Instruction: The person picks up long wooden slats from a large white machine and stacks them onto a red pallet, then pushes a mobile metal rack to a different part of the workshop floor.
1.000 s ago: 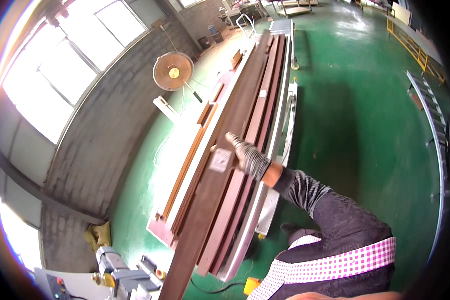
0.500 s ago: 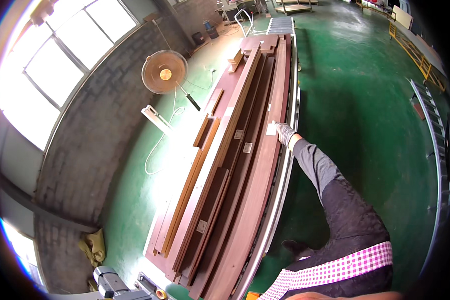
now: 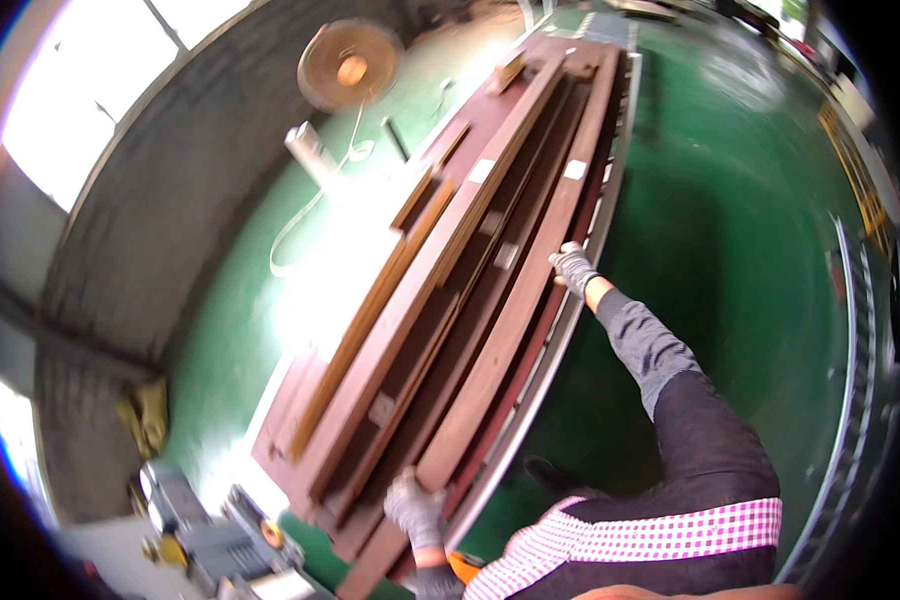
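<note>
- Since half a second ago the left hand (image 3: 417, 508) has come into view at the near end of the stack, and the right hand (image 3: 573, 267) sits a little nearer the person along the same edge; the view has swung so the pile now runs up the middle.
- Both hands wear grey knitted gloves.
- Left hand: closed over the near end of a long reddish-brown board (image 3: 515, 310), fingers wrapped on its end.
- Right hand: arm stretched out, fingers curled over the right edge of that same board about halfway along it, gripping it.
- That board lies on the right side of a stack of long brown boards (image 3: 440, 300), just inside the pale metal rail (image 3: 580, 300) that borders the stack on the right.
- Small pale labels show on several boards.
- Shorter, lighter orange-brown strips (image 3: 380, 300) lie along the left side of the stack.
- The stack rests over a glossy green floor (image 3: 740, 220).
- A round pedestal fan (image 3: 350, 62) stands beyond the stack to the upper left, near a grey brick wall (image 3: 140, 200) under bright windows.
- A pale cable (image 3: 305, 215) loops on the floor below the fan.
- At the lower left is a grey machine with yellow parts (image 3: 205, 530), blurred.
- The person wears a dark sleeve and a pink-and-white checked garment.
</note>
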Available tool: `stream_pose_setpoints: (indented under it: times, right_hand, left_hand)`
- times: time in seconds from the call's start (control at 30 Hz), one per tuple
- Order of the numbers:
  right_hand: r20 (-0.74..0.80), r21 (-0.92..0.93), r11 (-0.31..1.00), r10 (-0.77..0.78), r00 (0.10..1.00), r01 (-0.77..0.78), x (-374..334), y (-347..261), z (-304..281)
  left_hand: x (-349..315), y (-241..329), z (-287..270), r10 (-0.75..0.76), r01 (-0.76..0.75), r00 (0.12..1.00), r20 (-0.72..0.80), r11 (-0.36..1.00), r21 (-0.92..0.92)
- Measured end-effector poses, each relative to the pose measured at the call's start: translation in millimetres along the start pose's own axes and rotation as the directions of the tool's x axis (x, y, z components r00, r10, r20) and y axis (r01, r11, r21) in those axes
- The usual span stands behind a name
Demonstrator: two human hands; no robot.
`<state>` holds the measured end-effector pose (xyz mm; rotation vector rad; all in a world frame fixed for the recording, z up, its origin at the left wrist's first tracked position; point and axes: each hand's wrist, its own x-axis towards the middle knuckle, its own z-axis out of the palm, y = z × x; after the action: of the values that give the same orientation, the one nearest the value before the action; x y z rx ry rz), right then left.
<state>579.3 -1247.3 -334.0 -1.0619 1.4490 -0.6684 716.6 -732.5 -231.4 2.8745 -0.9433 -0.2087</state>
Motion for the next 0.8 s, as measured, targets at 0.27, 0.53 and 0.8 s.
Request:
stream_pose_setpoints:
  times: [0.27,0.53,0.8]
  right_hand:
    - [0.758,-0.341,0.345,-0.449,0.473,0.874,-143.8,68.6,50.3]
    - [0.985,-0.064,-0.240,-0.173,0.022,0.969,-196.5,78.7,100.6]
    - [0.969,-0.229,-0.343,-0.174,0.177,0.911,-107.7,124.4,103.3]
  left_hand:
    - [-34.8,-69.0,82.6,-0.157,0.146,0.983,0.090,0.981,0.127]
    - [-49.9,-124.2,73.8,-0.194,0.194,0.981,0.012,0.981,0.002]
    - [-64.6,-105.2,81.6,-0.227,0.225,0.962,0.151,0.974,0.032]
